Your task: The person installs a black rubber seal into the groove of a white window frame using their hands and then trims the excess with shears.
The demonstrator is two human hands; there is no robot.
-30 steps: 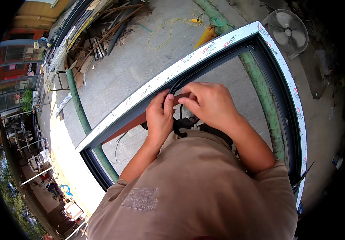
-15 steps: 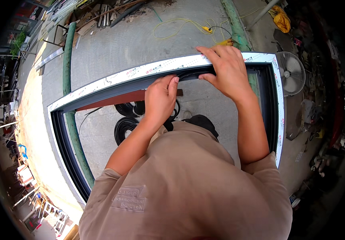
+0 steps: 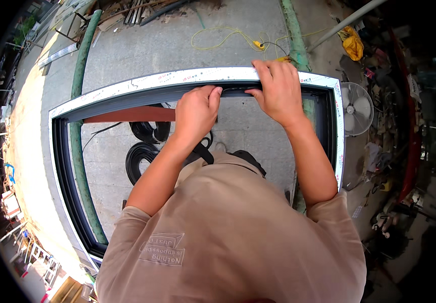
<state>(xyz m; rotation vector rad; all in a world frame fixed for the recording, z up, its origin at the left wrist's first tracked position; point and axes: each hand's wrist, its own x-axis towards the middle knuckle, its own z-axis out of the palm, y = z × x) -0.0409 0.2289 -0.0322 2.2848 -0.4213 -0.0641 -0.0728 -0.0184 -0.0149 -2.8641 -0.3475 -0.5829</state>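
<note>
A large rectangular window frame (image 3: 157, 80), dark with white printed protective film on its face, lies around me on green supports. At its far bar my left hand (image 3: 197, 108) is closed, thumb and curled fingers pinching a black rubber strip (image 3: 239, 91) against the inner groove. Just right of it, my right hand (image 3: 281, 93) grips the same bar, with fingers over the outer edge and thumb on the inner side. Between the two thumbs a short length of the strip shows. The left fingertips are partly hidden.
Coils of black strip (image 3: 138, 159) lie on the floor inside the frame, near a reddish-brown bar (image 3: 132, 114). Green pipes (image 3: 82, 55) run beneath the frame. A fan (image 3: 355, 108) stands at the right, and a yellow cable (image 3: 218, 34) lies beyond.
The view has shifted slightly, so the frame sits a little farther left. Both hands keep nearly the same places on the far bar, with the left thumb still against the strip.
</note>
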